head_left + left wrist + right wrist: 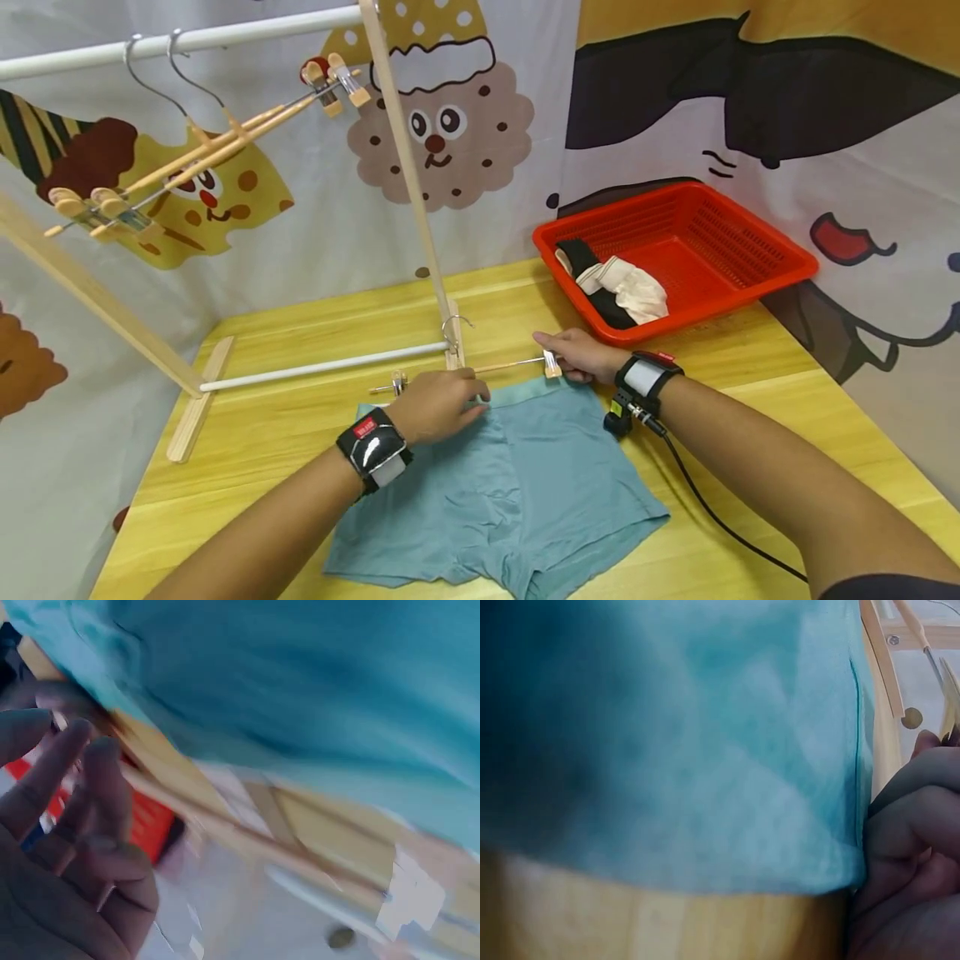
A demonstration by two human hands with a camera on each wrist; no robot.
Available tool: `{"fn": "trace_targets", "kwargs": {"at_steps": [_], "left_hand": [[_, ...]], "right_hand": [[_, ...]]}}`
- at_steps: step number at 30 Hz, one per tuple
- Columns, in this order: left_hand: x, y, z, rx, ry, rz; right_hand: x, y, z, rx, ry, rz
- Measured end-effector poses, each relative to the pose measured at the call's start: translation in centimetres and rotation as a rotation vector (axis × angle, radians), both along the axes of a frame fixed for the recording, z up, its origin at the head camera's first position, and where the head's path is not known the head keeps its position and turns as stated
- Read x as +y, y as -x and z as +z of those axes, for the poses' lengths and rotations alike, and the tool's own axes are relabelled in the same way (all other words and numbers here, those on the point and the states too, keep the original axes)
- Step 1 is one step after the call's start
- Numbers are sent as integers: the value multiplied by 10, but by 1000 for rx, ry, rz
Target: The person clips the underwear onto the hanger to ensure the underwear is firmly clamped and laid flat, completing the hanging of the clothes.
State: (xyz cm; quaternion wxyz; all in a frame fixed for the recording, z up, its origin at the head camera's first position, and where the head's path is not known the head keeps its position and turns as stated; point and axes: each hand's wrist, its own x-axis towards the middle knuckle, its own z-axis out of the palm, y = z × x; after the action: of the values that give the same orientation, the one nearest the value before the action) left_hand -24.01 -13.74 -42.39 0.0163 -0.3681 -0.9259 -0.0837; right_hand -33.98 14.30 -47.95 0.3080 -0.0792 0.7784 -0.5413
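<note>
Light-blue shorts (510, 492) lie spread on the wooden table, waistband toward the back. Along the waistband lies a clip hanger (498, 367), its metal hook (455, 325) pointing away. At the right end, my right hand (588, 357) grips a hanger clip (552, 364) beside the waistband corner; curled fingers (922, 802) show in the right wrist view. My left hand (441, 404) hovers over the waistband's left part, fingers loosely bent with nothing between them. Another clip (399, 383) sits left of that hand, at the hanger's other end. The left wrist view is blurred.
Behind and to the left stands a wooden rack with a white rail (247, 35), where two clip hangers (217, 150) hang. A red basket (720, 279) at the back right holds black and cream clothing (626, 287). A cable (720, 521) trails from my right wrist.
</note>
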Motion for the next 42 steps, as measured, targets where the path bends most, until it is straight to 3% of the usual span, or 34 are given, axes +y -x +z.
{"fn": "trace_targets", "kwargs": {"at_steps": [2,10,16,18,19,25,27,33,37,42], "left_hand": [[18,0,-3,3,28,5],[75,12,-26,133,191,127],[94,8,-29,210,177,130],[97,7,-29,206,162,138],[97,9,-34,212,143,139],[97,9,-34,79,69,180],[98,8,-29,46,67,196],[99,10,-33,-20,46,220],[99,12,-32,-146,-13,222],[95,18,-31,-358,-179,216]], "right_hand": [[-1,0,1,2,-8,-4],[-2,-4,6,0,-9,21],[-2,-5,7,3,12,31],[-1,-5,7,4,19,33],[-1,-5,7,3,20,34],[-1,-6,8,15,16,20],[-2,-7,9,55,9,16],[-4,-8,10,161,-15,14],[-4,-8,11,194,-20,2],[-3,-9,13,288,4,-4]]}}
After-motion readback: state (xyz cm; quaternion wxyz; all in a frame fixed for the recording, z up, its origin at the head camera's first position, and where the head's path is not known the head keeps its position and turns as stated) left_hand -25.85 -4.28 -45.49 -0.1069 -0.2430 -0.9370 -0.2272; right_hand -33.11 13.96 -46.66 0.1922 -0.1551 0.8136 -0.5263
